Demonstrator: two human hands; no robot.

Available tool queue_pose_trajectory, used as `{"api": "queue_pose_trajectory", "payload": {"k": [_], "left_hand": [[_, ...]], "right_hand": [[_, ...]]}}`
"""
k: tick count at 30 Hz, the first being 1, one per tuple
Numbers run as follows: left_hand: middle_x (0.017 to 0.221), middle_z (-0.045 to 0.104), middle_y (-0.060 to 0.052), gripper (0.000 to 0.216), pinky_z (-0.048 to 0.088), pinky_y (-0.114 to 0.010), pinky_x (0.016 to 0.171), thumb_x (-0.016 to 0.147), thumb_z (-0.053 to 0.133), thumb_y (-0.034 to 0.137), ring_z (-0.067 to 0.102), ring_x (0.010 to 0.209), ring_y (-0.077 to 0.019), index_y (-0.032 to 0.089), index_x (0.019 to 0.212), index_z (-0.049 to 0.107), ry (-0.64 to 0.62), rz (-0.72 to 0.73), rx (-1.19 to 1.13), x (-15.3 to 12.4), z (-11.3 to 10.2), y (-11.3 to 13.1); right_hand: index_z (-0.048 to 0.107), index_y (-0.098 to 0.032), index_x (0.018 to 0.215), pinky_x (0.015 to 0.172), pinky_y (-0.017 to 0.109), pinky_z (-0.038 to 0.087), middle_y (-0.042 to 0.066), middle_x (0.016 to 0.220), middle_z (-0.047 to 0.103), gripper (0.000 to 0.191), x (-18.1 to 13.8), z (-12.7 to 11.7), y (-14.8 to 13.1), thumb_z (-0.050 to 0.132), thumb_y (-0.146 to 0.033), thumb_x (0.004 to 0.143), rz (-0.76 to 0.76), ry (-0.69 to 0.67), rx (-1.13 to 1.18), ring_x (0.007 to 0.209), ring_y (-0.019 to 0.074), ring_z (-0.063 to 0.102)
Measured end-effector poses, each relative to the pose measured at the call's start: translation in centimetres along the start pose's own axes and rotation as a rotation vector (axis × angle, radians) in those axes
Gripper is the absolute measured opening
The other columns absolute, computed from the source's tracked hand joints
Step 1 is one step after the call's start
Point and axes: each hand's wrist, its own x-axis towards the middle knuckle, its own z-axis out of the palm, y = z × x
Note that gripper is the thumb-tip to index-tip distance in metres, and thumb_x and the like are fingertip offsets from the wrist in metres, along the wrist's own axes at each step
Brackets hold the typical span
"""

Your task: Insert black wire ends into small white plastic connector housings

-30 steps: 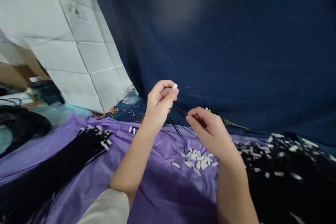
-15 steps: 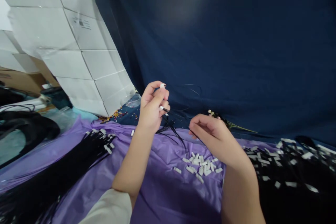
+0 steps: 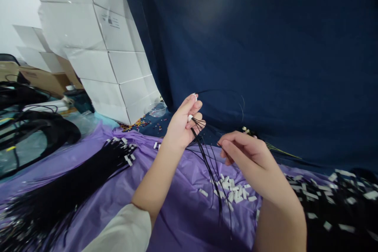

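The left hand (image 3: 186, 124), raised above and to the left of the pile (image 3: 236, 193) of white tags, is closed, with thumb and fingertips clamped on a white piece (image 3: 194, 96). A second white piece (image 3: 190, 117) sits in the same hand, lower down, with black cords (image 3: 207, 163) running from it; these hang toward the pile, their lower ends in front of its left part. A thin dark strand arcs from the upper fingertips, high above the pile.

The right hand (image 3: 248, 151) is above the pile, apart from the left, its fingers curled and thumb near the forefinger; whether it grips a cord cannot be told.

The pile rests on a purple cloth (image 3: 183, 212). Left of the pile lies a bundle (image 3: 73, 177) of black cords with white ends; right of it, a heap (image 3: 327, 204) of black cords and white tags. Two loose tags (image 3: 155, 145) lie beyond the pile to the left. Farther beyond on that side are scattered beads (image 3: 132, 125), a clear bowl (image 3: 156, 109) and stacked white boxes (image 3: 100, 47). A navy curtain (image 3: 251, 47) hangs behind the pile.
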Motion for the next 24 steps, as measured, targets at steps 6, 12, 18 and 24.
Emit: {"api": "queue_pose_trajectory", "payload": {"k": [6, 12, 18, 24], "left_hand": [[0.066, 0.051, 0.009, 0.019, 0.028, -0.013, 0.03, 0.101, 0.047, 0.025, 0.028, 0.027, 0.0014, 0.017, 0.084, 0.051, 0.006, -0.096, -0.116, 0.6, -0.2, -0.4], [0.063, 0.05, 0.007, 0.024, 0.027, -0.012, 0.029, 0.103, 0.04, 0.024, 0.025, 0.027, 0.0014, 0.015, 0.082, 0.049, 0.011, -0.199, -0.273, 1.4, -0.7, -0.8], [0.065, 0.049, 0.006, 0.025, 0.026, -0.01, 0.031, 0.104, 0.038, 0.022, 0.024, 0.029, 0.0029, 0.014, 0.084, 0.05, -0.018, -0.237, -0.295, 1.3, -0.8, -1.0], [0.064, 0.046, 0.006, 0.026, 0.024, -0.009, 0.031, 0.104, 0.038, 0.022, 0.023, 0.03, 0.0036, 0.014, 0.082, 0.049, 0.0, -0.262, -0.284, 0.8, -0.2, -0.8]], "right_hand": [[0.062, -0.022, 0.101, 0.046, 0.019, 0.034, -0.005, 0.062, 0.052, 0.019, 0.5, 1.3, 0.2, 0.056, -0.039, 0.096, 0.071, -0.007, 0.083, 0.05, 0.0073, 0.044], [0.062, -0.018, 0.086, 0.045, 0.021, 0.022, -0.007, 0.057, 0.036, 0.023, 1.1, 2.2, 0.4, 0.055, -0.037, 0.096, 0.042, -0.02, 0.08, 0.051, 0.0071, 0.029], [0.059, -0.019, 0.082, 0.046, 0.021, 0.023, -0.007, 0.056, 0.036, 0.021, 1.0, 2.3, 0.2, 0.051, -0.033, 0.096, 0.009, 0.052, -0.042, 0.05, 0.0075, 0.03], [0.064, -0.021, 0.091, 0.05, 0.023, 0.037, -0.001, 0.06, 0.061, 0.018, 0.7, 1.7, 0.0, 0.05, -0.032, 0.096, -0.059, 0.351, -0.421, 0.047, 0.0114, 0.054]]}}
